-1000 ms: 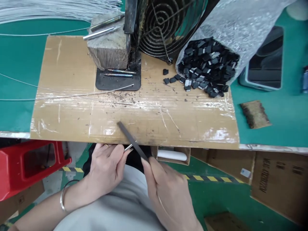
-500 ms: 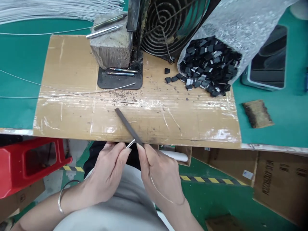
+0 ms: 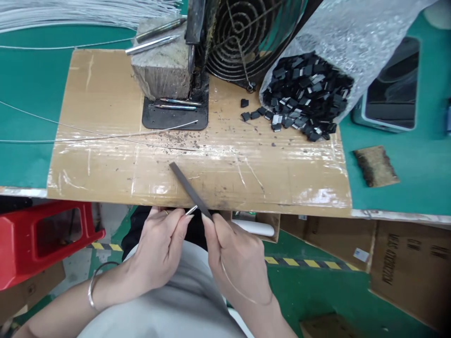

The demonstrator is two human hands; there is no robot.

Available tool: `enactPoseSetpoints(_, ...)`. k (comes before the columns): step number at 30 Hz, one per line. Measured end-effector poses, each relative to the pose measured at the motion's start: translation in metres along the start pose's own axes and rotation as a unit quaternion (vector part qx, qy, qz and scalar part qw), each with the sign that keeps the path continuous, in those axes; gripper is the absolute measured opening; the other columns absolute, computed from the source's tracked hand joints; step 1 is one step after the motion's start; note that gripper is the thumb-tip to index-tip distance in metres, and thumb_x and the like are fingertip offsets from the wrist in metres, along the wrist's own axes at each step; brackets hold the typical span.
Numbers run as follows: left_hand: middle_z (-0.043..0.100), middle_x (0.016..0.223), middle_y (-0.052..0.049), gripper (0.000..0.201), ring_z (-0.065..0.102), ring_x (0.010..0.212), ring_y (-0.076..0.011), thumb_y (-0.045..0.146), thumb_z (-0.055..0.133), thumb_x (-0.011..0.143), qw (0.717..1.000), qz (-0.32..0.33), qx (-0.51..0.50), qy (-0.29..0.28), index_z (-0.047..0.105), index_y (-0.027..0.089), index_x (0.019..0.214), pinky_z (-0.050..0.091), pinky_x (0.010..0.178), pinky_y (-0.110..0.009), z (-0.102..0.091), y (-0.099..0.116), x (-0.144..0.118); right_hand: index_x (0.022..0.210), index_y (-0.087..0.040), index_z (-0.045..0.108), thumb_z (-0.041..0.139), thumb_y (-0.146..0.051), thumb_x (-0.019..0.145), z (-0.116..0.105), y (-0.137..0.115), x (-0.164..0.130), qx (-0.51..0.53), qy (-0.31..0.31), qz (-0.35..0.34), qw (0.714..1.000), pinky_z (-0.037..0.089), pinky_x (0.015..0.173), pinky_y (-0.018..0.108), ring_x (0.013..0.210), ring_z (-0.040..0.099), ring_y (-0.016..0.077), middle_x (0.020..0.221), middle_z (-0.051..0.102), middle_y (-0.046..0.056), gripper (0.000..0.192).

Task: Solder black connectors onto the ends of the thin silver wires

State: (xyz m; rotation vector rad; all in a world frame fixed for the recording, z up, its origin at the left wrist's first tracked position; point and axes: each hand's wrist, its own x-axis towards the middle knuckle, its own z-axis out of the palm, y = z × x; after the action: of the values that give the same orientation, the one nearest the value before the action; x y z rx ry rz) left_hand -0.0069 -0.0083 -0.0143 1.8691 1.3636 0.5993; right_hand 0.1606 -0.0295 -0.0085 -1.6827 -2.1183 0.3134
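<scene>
1. The right hand (image 3: 236, 260) has its grip closed on a dark flat file (image 3: 190, 190), which slants up and away over the near edge of the cardboard (image 3: 105, 164).
2. The left hand (image 3: 158, 249) pinches a thin metal pin (image 3: 191, 210), whose tip touches the file just off the cardboard's near edge.
3. On the cardboard's far side stands a wooden block (image 3: 162, 70) with a wire fan guard (image 3: 243, 37) beside it.
4. At the cardboard's far right corner, a plastic bag (image 3: 352, 33) spills small black parts (image 3: 303, 98).
5. Thin wires (image 3: 88, 136) lie across the cardboard's left half.
6. A red stool (image 3: 42, 239) sits below the cardboard's left edge.
</scene>
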Motion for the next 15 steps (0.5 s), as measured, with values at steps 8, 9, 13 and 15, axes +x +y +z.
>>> enactPoseSetpoints(8,0.042,0.063,0.006,0.033,0.039,0.058,-0.0154,0.009,0.039,0.104,1.000,0.005,0.020,0.005,0.035,0.024,0.074,0.032,0.067,-0.031,0.0020,-0.0019,-0.0004,0.074,-0.020,0.056,0.029,-0.025,0.114,-0.0039,0.0007,-0.0066,-0.010,-0.008,0.003,1.000,0.033,0.048,0.027,0.043,0.054,0.0122,0.052,0.056,-0.002,0.049)
enactPoseSetpoints(9,0.043,0.063,0.006,0.033,0.040,0.058,-0.0151,0.009,0.039,0.104,1.000,0.009,0.026,0.007,0.036,0.023,0.075,0.032,0.067,-0.031,0.0021,-0.0019,-0.0002,0.073,-0.020,0.055,0.029,-0.025,0.114,-0.0023,0.0006,-0.0043,-0.009,-0.002,0.001,1.000,0.032,0.048,0.028,0.043,0.053,0.0122,0.051,0.056,-0.002,0.049)
enactPoseSetpoints(13,0.041,0.062,0.007,0.033,0.040,0.056,-0.0143,0.008,0.040,0.103,0.999,0.015,0.038,0.009,0.036,0.023,0.075,0.032,0.068,-0.031,0.0023,-0.0014,0.0006,0.072,-0.021,0.054,0.030,-0.026,0.114,-0.0009,0.0004,-0.0033,-0.006,0.000,0.000,1.000,0.032,0.047,0.027,0.042,0.052,0.0119,0.051,0.055,-0.003,0.049)
enactPoseSetpoints(15,0.040,0.062,0.007,0.033,0.038,0.056,-0.0145,0.008,0.039,0.103,0.999,0.015,0.036,0.007,0.034,0.024,0.075,0.032,0.067,-0.030,0.0027,-0.0015,0.0010,0.075,-0.021,0.054,0.030,-0.026,0.114,-0.0034,0.0008,-0.0085,-0.006,-0.006,0.001,1.000,0.034,0.048,0.026,0.044,0.055,0.0123,0.053,0.057,-0.002,0.046)
